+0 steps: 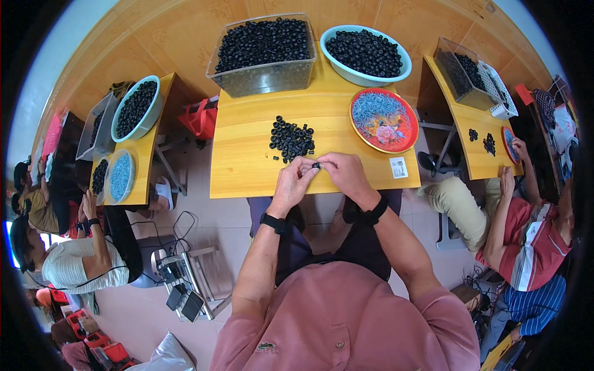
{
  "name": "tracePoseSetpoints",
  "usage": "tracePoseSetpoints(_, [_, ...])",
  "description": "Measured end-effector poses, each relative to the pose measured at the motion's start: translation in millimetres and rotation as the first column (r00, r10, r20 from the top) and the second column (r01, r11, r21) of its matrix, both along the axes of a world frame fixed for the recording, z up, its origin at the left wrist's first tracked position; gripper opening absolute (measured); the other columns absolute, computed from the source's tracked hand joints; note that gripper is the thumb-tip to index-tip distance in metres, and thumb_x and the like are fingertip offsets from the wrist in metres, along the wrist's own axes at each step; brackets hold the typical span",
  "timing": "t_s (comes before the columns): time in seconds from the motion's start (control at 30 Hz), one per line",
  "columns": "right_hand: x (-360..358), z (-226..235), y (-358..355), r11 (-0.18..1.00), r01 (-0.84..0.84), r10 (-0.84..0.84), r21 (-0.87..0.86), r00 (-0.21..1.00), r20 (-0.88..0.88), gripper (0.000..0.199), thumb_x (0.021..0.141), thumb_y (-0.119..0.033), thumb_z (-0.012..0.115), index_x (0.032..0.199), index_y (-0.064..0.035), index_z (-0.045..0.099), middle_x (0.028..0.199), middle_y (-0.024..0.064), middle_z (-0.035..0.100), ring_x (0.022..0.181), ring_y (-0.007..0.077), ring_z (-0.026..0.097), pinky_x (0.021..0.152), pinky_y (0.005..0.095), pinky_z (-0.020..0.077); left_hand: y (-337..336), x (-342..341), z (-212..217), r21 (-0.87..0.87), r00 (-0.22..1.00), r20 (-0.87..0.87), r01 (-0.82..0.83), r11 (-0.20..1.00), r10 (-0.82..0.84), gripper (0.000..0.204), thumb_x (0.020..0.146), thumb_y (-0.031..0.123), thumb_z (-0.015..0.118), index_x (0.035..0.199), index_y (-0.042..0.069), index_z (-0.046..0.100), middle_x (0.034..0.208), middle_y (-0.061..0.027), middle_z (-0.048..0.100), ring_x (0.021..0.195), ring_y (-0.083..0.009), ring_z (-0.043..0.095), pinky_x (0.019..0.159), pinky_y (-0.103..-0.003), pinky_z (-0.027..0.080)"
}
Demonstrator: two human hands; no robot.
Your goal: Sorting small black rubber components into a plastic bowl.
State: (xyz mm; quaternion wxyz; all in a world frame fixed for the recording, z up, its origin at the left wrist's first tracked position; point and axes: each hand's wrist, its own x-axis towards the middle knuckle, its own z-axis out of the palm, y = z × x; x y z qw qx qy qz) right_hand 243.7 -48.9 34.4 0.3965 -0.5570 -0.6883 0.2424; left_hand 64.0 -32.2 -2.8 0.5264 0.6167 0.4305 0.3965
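Both my hands meet above the near edge of the yellow table. My left hand (293,183) pinches a small black ring-shaped part (316,165) between thumb and fingers. From the other side, the thumb and forefinger of my right hand (348,175) are closed on the same part; anything smaller between those fingertips cannot be made out. Just beyond my left hand lies a loose pile of black ring-shaped parts (292,140). A red round tray (405,141) with a flower picture sits to the right, holding many small blue-grey pieces (378,109).
At the back of the table (241,167) stand a clear plastic bin (266,77) and a pale blue basin (359,76), both full of black parts. A white label (398,167) lies near the right corner. People work at side tables; a metal-framed stool (201,281) stands on the left floor.
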Motion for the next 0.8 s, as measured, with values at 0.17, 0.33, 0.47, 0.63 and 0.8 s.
tracePoseSetpoints(0.17, [-2,0,1,1.0,-0.006,0.006,-0.022,1.0,0.003,0.018,0.092,-0.013,0.061,0.096,-0.0031,0.075,0.089,0.0191,0.072,0.083,0.0361,0.071,0.074,0.0442,0.0554,3,-2,-4,-0.023,1.0,-0.011,0.024,0.999,-0.024,0.013,0.097,0.007,0.069,0.107,-0.001,0.064,0.09,-0.0009,0.069,0.082,-0.0055,0.061,0.076,-0.023,0.05])
tracePoseSetpoints(0.33, [-6,-1,3,0.999,-0.016,0.016,-0.047,1.0,-0.009,0.018,0.092,-0.012,0.06,0.097,-0.0026,0.075,0.088,0.0197,0.072,0.081,0.0365,0.071,0.073,0.0439,0.0556,4,-2,-7,-0.077,0.998,0.057,0.022,0.997,-0.017,0.011,0.098,0.005,0.066,0.106,-0.002,0.062,0.092,-0.0048,0.071,0.082,-0.0077,0.063,0.076,-0.024,0.051])
tracePoseSetpoints(0.47, [-9,1,3,0.998,-0.043,0.043,-0.046,0.999,-0.011,0.017,0.091,-0.009,0.06,0.097,-0.0017,0.074,0.085,0.0203,0.071,0.079,0.0363,0.071,0.071,0.0435,0.0554,4,0,-9,-0.117,0.994,0.11,0.011,0.993,0.001,0.009,0.099,0.003,0.064,0.105,-0.003,0.06,0.09,-0.007,0.071,0.08,-0.0092,0.064,0.075,-0.024,0.052])
tracePoseSetpoints(0.63, [-21,-4,-1,0.996,-0.025,0.025,0.083,1.0,0.007,0.016,0.088,-0.004,0.059,0.096,-0.0007,0.072,0.079,0.0203,0.07,0.077,0.0362,0.07,0.068,0.0419,0.055,11,2,-10,-0.155,0.991,0.129,-0.02,0.988,0.04,0.009,0.1,0.003,0.063,0.104,-0.004,0.059,0.088,-0.0077,0.07,0.079,-0.0097,0.064,0.074,-0.024,0.052])
tracePoseSetpoints(0.8, [-17,-13,3,0.999,-0.003,0.007,0.046,0.998,-0.07,0.015,0.09,-0.007,0.06,0.098,-0.0002,0.071,0.081,0.0202,0.071,0.073,0.0321,0.071,0.066,0.0384,0.0545,11,-1,-9,-0.164,0.988,0.153,-0.006,0.986,0.032,0.013,0.099,0.005,0.066,0.105,-0.003,0.059,0.087,-0.0064,0.07,0.079,-0.0098,0.065,0.073,-0.025,0.053])
